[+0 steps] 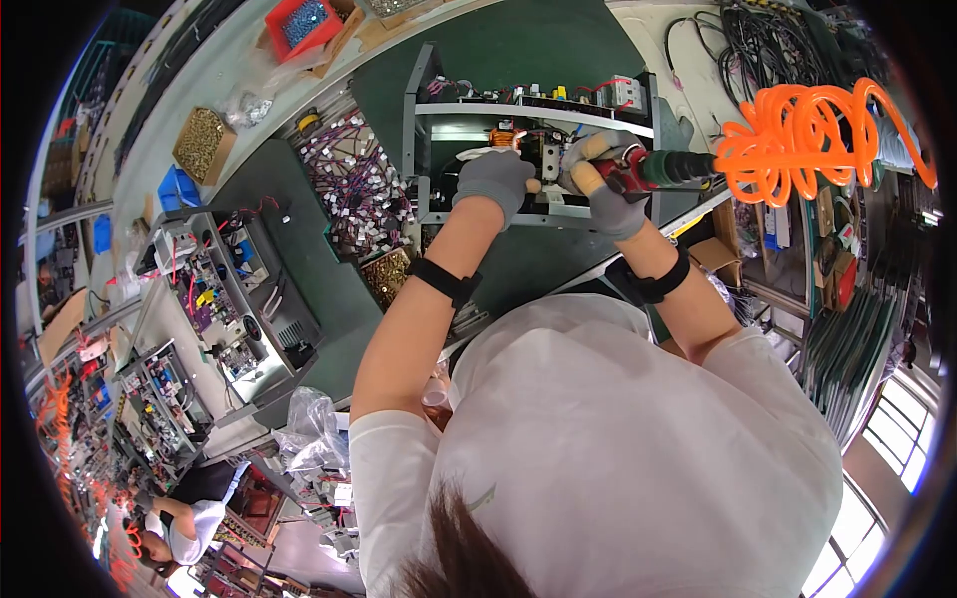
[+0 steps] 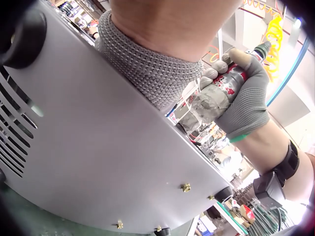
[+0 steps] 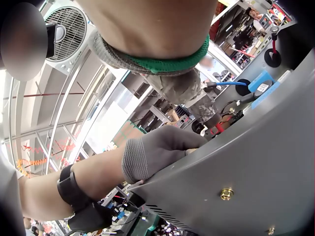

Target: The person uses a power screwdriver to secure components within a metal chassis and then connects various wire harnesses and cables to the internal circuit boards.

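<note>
A grey metal chassis (image 1: 419,130) with wiring and boards inside stands on the green bench. My gloved left hand (image 1: 495,179) holds its upper edge, fingers curled over the panel rim (image 3: 157,152). My gloved right hand (image 1: 603,189) grips a red and dark pneumatic screwdriver (image 1: 663,169), which points into the chassis just right of the left hand. An orange coiled hose (image 1: 797,130) trails from the tool. The left wrist view shows the right hand (image 2: 246,98) wrapped round the taped tool body (image 2: 216,98) above the grey side panel (image 2: 98,147). Brass screws (image 3: 226,193) sit in the panel.
A pile of white-plug wire harnesses (image 1: 354,184) lies left of the chassis, with boxes of brass screws (image 1: 202,143) and a red bin (image 1: 304,22) beyond. More open chassis (image 1: 234,289) line the left bench. Black cables (image 1: 768,40) hang at top right. Another worker (image 1: 174,528) is at bottom left.
</note>
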A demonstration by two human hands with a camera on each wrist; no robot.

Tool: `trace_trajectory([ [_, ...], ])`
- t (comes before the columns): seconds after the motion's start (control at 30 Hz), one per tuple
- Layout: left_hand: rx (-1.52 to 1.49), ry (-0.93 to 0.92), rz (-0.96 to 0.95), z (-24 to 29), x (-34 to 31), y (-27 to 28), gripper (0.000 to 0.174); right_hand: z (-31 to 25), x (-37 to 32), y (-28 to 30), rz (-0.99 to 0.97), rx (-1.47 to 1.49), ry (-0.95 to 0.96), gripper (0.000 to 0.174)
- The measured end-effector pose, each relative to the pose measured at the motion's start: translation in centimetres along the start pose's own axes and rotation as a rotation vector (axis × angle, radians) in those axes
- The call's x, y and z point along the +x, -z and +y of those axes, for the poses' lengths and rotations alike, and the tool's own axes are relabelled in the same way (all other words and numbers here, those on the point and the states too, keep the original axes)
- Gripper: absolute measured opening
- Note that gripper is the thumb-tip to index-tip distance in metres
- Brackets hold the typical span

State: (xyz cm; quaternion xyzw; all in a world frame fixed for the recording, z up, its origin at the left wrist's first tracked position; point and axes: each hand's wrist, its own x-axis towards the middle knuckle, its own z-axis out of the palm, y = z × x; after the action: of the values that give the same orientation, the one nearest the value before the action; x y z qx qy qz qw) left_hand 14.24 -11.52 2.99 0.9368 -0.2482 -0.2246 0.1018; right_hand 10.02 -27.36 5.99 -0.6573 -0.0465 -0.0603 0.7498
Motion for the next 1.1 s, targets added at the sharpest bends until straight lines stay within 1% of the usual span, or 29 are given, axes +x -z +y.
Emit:
trace_trajectory([
  [0.07, -0.024, 0.021, -0.047, 0.1, -0.1, 0.4, 0.022, 0.6, 0.1, 0.1, 0.013, -0.011, 0.021, 0.023],
  [0.13, -0.027, 0.034, -0.051, 0.1, 0.1, 0.3, 0.022, 0.7, 0.2, 0.0, 0.025, -0.022, 0.047, 0.023],
  [0.2, -0.028, 0.044, -0.055, 0.1, 0.1, 0.3, 0.022, 0.4, 0.3, -0.1, 0.041, 0.035, -0.018, 0.022],
  [0.23, -0.023, 0.045, -0.062, 0.1, 0.1, 0.3, 0.022, 0.6, 0.4, 0.1, 0.037, 0.035, -0.015, 0.022],
  [0.3, -0.012, 0.048, -0.064, 0.1, 0.2, 0.3, 0.023, 1.2, 0.5, 0.5, -0.089, -0.011, 0.052, 0.021],
  [0.33, -0.027, 0.059, -0.066, 0.1, 0.2, 0.2, 0.02, 1.0, 0.6, 0.3, -0.091, -0.009, 0.061, 0.021],
  [0.4, -0.033, 0.07, -0.06, 0.0, 0.0, -0.1, 0.019, 0.2, 0.5, -0.4, -0.119, 0.033, 0.016, 0.021],
  [0.47, -0.279, 0.113, 0.194, -0.1, -1.0, -0.1, 0.017, -1.0, 0.3, -1.4, -0.095, 0.077, 0.022, 0.022],
  [0.5, -0.473, 0.175, 0.273, 0.2, -1.7, 0.2, 0.021, -1.4, 0.3, -1.6, -0.043, 0.056, 0.023, 0.023],
  [0.53, -0.461, 0.157, 0.283, 0.5, -2.1, 0.3, 0.021, -1.8, 0.4, -1.7, 0.012, 0.035, 0.025, 0.023],
  [0.57, -0.68, 0.221, 0.402, 0.7, -2.5, 0.1, 0.024, -1.9, 0.4, -1.6, 0.059, 0.09, -0.011, 0.025],
  [0.6, -0.905, 0.284, 0.516, 0.9, -2.9, -0.2, 0.027, -2.4, 0.4, -1.3, 0.07, 0.087, 0.005, 0.025],
  [0.63, -1.356, 0.277, 0.43, 0.9, -3.4, -0.6, 0.029, -3.1, 0.6, -1.0, 0.093, 0.146, 0.064, 0.026],
  [0.67, -1.353, 0.263, 0.427, 1.1, -4.0, -0.8, 0.029, -3.8, 0.6, -0.7, 0.116, 0.205, 0.118, 0.026],
  [0.73, -1.932, 0.264, 0.196, 1.7, -5.4, -1.4, 0.029, -6.0, 0.5, 0.3, 0.127, 0.165, 0.097, 0.024],
  [0.77, -2.012, 0.346, 0.132, 2.8, -6.1, -0.1, 0.029, -6.8, 0.6, 0.7, 0.113, 0.269, 0.135, 0.023],
  [0.8, -2.004, 0.338, 0.121, 3.2, -6.4, -0.1, 0.029, -7.4, 0.6, 1.2, 0.098, 0.374, 0.174, 0.021],
  [0.83, -2.001, 0.324, 0.074, 3.6, -6.6, -0.2, 0.029, -8.1, 0.3, 1.7, 0.159, 0.361, 0.147, 0.02],
  [0.87, -1.998, 0.311, 0.028, 4.0, -6.8, -0.1, 0.03, -8.7, 0.1, 2.0, 0.169, 0.358, 0.153, 0.02],
  [0.9, -2.03, 0.27, -0.02, 4.3, -6.9, 0.2, 0.026, -9.4, 0.0, 2.3, 0.194, 0.391, 0.174, 0.021],
  [0.93, -2.026, 0.267, -0.031, 4.1, -6.6, -0.4, 0.026, -10.0, -0.2, 2.6, 0.218, 0.425, 0.192, 0.021],
  [1.0, -2.245, -0.023, -0.245, 3.4, -5.5, -2.5, 0.024, -10.2, -0.4, 3.3, 0.252, 0.413, 0.201, 0.022],
  [1.03, -2.24, -0.019, -0.256, 3.7, -5.2, -2.8, 0.024, -10.3, -0.6, 3.7, 0.242, 0.42, 0.195, 0.021],
  [1.1, -2.361, -0.102, -0.304, 4.2, -4.7, -3.2, 0.024, -10.6, -0.9, 4.2, 0.23, 0.438, 0.187, 0.02],
])
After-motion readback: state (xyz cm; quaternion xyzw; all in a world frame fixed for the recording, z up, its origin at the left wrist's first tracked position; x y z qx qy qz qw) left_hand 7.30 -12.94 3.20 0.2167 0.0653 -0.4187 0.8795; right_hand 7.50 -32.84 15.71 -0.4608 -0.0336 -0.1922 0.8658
